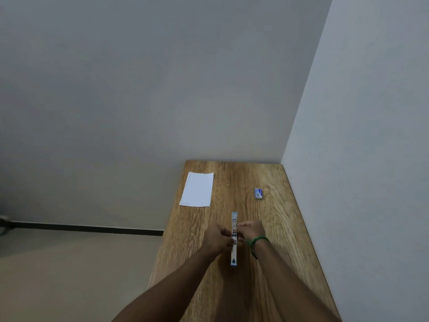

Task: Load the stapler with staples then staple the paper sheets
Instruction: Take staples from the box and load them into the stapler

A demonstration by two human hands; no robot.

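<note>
Both hands meet at the middle of the stapler [234, 257], which lies opened out flat and lengthwise on the table [274, 263], one end pointing away from me. Left hand [217, 238]: fingers curled, pinching the stapler from its left side. Right hand [249, 230]: fingers curled, pinching the same stretch from the right; a green band [257, 240] circles the wrist. Whether a strip of staples sits between the fingertips I cannot tell from my feed; that part is too small.

Step in hand, as I judge it: loading. The stapler is open, and the staple box [258, 193] rests well apart, farther back and to the right. The paper sheets [197, 189] lie flat near the far left corner, touched by neither hand, so stapling is not yet begun.

Next move, as I judge it: seat the staples squarely in the channel, fold the top down until it closes, then bring stapler and sheets together. One hand should steady the base while the other closes it, since the narrow tool could twist on the smooth top.

Surface and room: wood-grain table set into a corner, its far and right edges against plain pale walls [162, 77]. To the left, a beige floor [69, 263] and a dark strip [81, 227] along the wall's foot.
</note>
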